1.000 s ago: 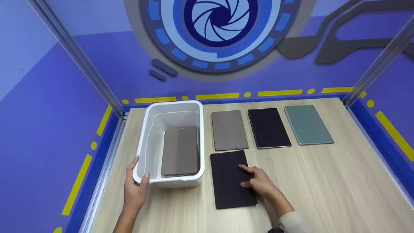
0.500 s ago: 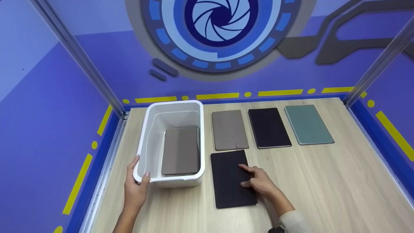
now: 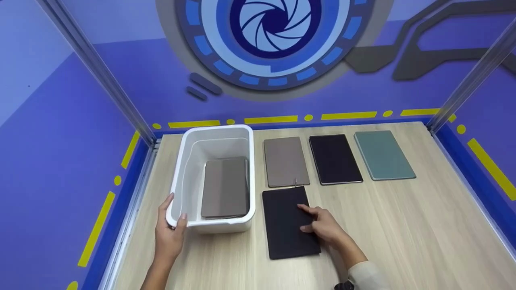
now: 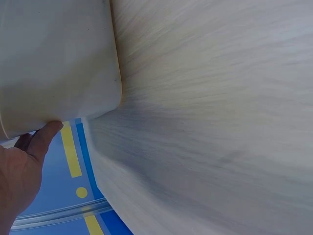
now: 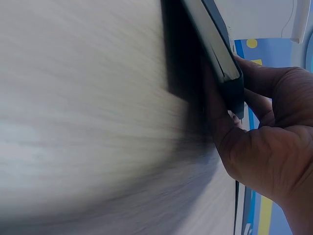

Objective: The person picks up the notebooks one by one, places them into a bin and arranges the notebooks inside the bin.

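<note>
My left hand [image 3: 169, 237] grips the front left corner of a white plastic bin [image 3: 217, 222], its thumb at the rim. In the left wrist view the fingers lie against the bin's outer wall [image 4: 58, 58]. A taupe notebook [image 3: 225, 187] lies flat inside the bin, on top of something mostly hidden. To the right of the bin, my right hand [image 3: 326, 227] holds a black notebook [image 3: 282, 225] by its right side. The right wrist view shows fingers on both sides of that notebook's cover [image 5: 234, 93], its page edges visible and its near corner raised above the table.
Behind the held notebook lie a taupe notebook [image 3: 286, 163], a black notebook [image 3: 335, 159] and a green notebook [image 3: 385, 155] in a row on the wooden table [image 3: 403, 225]. Blue printed panels [image 3: 322, 88] wall in the back and both sides.
</note>
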`<act>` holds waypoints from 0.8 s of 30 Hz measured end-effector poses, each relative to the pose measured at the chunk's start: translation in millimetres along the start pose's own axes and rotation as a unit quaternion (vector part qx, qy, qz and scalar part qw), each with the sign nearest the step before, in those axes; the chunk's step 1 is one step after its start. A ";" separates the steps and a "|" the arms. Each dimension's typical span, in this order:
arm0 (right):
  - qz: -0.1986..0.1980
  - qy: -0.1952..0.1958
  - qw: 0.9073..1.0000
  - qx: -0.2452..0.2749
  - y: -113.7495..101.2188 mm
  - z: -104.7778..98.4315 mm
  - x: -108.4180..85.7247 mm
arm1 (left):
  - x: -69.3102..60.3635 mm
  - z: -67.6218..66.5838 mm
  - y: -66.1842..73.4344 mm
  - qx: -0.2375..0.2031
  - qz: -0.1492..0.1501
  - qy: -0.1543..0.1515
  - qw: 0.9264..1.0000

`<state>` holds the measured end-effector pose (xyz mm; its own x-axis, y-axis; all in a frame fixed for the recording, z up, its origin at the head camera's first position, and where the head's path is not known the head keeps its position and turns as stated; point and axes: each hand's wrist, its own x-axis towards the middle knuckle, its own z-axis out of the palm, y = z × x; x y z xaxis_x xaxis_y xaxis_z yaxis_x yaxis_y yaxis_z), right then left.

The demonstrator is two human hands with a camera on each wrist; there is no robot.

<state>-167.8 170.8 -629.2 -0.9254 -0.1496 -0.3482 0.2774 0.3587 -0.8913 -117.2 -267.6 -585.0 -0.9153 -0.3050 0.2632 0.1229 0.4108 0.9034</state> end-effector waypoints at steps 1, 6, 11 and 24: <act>0.001 0.000 1.000 0.002 0.7 0.2 -0.1 | 0.1 0.1 0.2 -0.001 0.002 0.000 1.000; -0.002 0.003 1.000 0.001 2.3 0.5 0.0 | 0.3 0.4 -0.1 -0.006 0.004 0.000 1.000; -0.001 0.002 1.000 -0.001 3.0 0.0 0.6 | -0.6 0.9 -1.1 -0.005 0.006 0.002 1.000; 0.001 0.003 1.000 -0.008 2.8 -0.3 3.7 | 0.5 -0.2 0.5 -0.004 0.002 -0.004 1.000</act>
<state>-170.5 171.4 -632.8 -0.9267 -0.1430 -0.3475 0.2745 0.3739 -0.8859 -117.5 -267.7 -584.4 -0.9182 -0.2961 0.2631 0.1291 0.4043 0.9055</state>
